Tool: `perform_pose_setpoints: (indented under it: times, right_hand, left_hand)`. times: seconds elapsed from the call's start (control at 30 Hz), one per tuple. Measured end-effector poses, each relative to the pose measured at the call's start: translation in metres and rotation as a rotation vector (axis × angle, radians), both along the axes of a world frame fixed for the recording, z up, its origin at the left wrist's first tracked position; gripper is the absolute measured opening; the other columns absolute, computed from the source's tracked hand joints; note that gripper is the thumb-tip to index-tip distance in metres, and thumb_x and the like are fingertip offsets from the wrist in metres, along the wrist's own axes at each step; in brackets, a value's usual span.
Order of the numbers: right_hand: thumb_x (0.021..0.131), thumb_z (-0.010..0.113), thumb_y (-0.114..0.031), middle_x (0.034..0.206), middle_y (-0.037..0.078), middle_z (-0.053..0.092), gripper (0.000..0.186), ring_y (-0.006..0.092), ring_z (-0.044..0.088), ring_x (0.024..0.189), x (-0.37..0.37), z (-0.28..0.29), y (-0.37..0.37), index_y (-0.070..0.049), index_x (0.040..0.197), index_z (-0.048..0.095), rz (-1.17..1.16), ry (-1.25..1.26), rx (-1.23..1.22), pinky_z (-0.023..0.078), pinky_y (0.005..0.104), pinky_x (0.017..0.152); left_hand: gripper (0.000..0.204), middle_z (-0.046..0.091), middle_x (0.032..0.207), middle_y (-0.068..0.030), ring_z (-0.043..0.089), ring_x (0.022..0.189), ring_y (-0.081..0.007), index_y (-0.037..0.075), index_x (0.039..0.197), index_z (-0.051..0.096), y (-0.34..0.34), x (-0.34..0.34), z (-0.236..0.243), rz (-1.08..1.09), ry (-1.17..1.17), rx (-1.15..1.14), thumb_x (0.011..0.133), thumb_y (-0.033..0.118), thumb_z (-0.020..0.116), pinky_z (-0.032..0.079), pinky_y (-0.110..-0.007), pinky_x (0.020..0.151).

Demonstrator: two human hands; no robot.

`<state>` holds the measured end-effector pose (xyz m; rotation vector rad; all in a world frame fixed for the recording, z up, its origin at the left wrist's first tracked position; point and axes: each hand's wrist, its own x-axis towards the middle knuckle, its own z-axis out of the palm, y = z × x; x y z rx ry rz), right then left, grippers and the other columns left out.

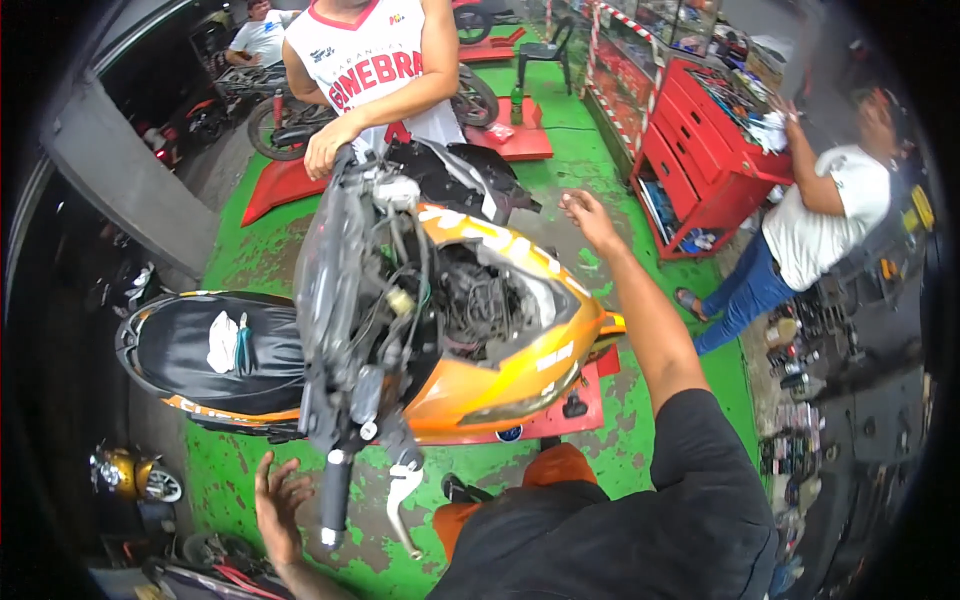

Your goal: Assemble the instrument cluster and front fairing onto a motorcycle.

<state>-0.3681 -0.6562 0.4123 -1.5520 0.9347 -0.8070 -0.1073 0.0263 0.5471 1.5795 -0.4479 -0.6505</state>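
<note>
An orange motorcycle point(540, 372) stands before me with its front opened and wiring point(400, 300) exposed around the handlebar. My left hand point(282, 500) is open, fingers apart, beside the black handlebar grip point(336, 490) and apart from it. A silver lever point(402, 500) sticks out near that grip. My right hand point(590, 218) is raised past the orange front panel; its fingers are curled together, and anything in them is too small to make out. On the black seat point(170, 345) lie a white cloth point(222, 342) and teal-handled pliers point(243, 345).
Across the motorcycle a person in a white jersey point(375, 70) rests a hand on the handlebar's far end. At right another person point(825, 200) stands by a red tool cabinet point(690, 150). A red platform point(590, 405) lies under the motorcycle; a black stool point(545, 55) stands behind.
</note>
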Motion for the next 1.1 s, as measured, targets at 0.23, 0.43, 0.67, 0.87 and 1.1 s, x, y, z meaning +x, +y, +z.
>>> perform_pose_setpoints:
  times: [0.23,0.43,0.67,0.87,1.1]
  right_hand:
    - [0.090,0.067,-0.070,0.149,0.022,0.054,0.094,0.0307,0.049,0.141,0.087,-0.067,-0.125,-0.006,0.155,0.044,0.249,0.126,-0.019,0.038,0.0435,0.116]
    - [0.090,0.075,-0.055,0.147,0.014,0.055,0.092,0.0236,0.051,0.135,0.138,-0.066,-0.162,-0.003,0.157,0.039,0.823,0.132,0.108,0.038,0.0375,0.114]
    - [0.086,0.081,-0.042,0.129,0.006,0.067,0.073,0.0194,0.060,0.118,0.150,-0.042,-0.161,-0.004,0.144,0.058,0.964,0.350,0.289,0.046,0.0350,0.103]
    - [0.085,0.081,-0.031,0.140,0.009,0.060,0.087,0.0210,0.056,0.124,0.138,-0.040,-0.171,-0.001,0.156,0.040,1.062,0.117,0.183,0.044,0.0362,0.108]
    - [0.086,0.074,-0.018,0.151,0.012,0.050,0.086,0.0229,0.047,0.137,0.128,-0.001,-0.208,0.001,0.159,0.033,0.949,0.066,0.043,0.035,0.0358,0.117]
  left_hand:
    - [0.073,0.068,0.117,-0.0193,0.068,0.101,-0.0304,-0.003,0.147,0.044,-0.053,-0.078,0.083,-0.246,-0.354,0.678,0.089,0.033,0.070,0.053,-0.039,0.091]
    - [0.044,0.070,0.079,-0.0217,0.066,0.067,-0.0376,-0.003,0.113,0.063,-0.130,-0.108,0.100,-0.052,-0.643,1.051,0.088,0.028,0.081,0.051,-0.046,0.065]
    - [0.037,0.071,0.080,-0.0205,0.068,0.068,-0.0376,-0.001,0.111,0.066,-0.132,-0.114,0.093,0.028,-0.769,1.054,0.088,0.024,0.080,0.052,-0.044,0.065]
    - [0.030,0.073,0.085,-0.0199,0.069,0.074,-0.0366,-0.001,0.104,0.068,-0.133,-0.115,0.092,0.048,-0.723,1.050,0.084,0.018,0.081,0.054,-0.043,0.071]
    - [0.034,0.072,0.085,-0.0219,0.069,0.076,-0.0408,-0.002,0.107,0.067,-0.138,-0.116,0.092,0.052,-0.686,1.087,0.085,0.021,0.081,0.054,-0.044,0.070]
